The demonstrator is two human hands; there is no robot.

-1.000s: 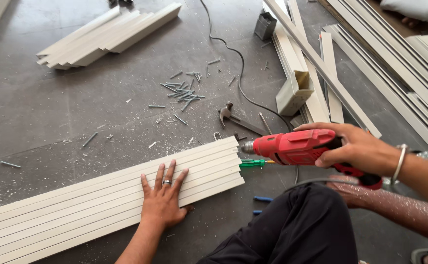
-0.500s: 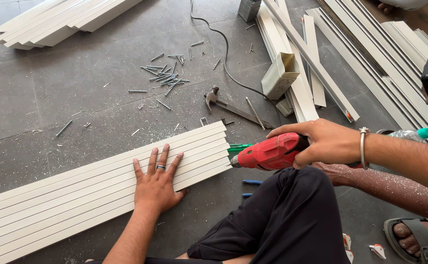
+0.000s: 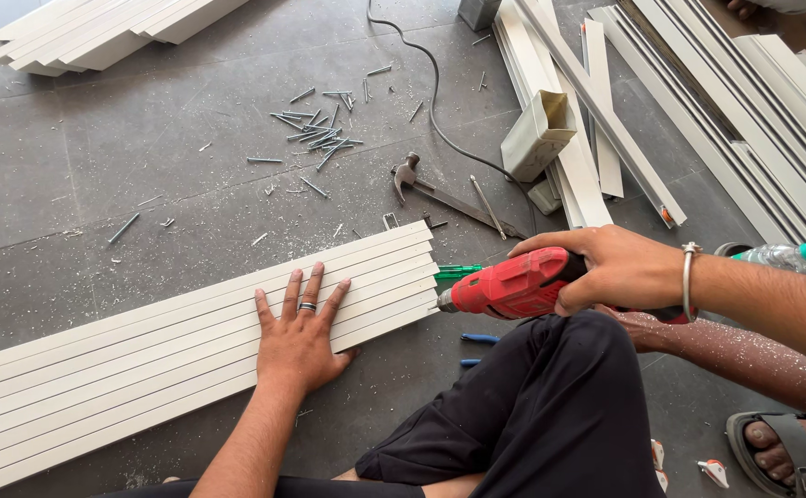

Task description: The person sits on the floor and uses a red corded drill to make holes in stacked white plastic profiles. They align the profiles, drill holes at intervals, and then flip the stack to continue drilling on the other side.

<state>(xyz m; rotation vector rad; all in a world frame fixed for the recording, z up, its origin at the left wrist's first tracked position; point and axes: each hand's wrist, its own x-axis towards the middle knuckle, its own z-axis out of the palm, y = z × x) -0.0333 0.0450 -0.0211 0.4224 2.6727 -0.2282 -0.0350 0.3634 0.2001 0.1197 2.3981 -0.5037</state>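
A: status?
B: L hand (image 3: 300, 334) flat, fingers splayed, pinning slat stack (image 3: 172, 346) on floor. R hand (image 3: 613, 267) wrapped tight on red drill (image 3: 511, 286), tip at stack end.
A: keep drill square w/ end, press stack hard nr the edge.

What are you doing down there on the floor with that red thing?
A person sits on the grey floor. Their left hand presses flat on a stack of long white slats. Their right hand grips a red power drill, its nose right at the end of the slats. A hammer and scattered nails lie just beyond, with more white strips further off.
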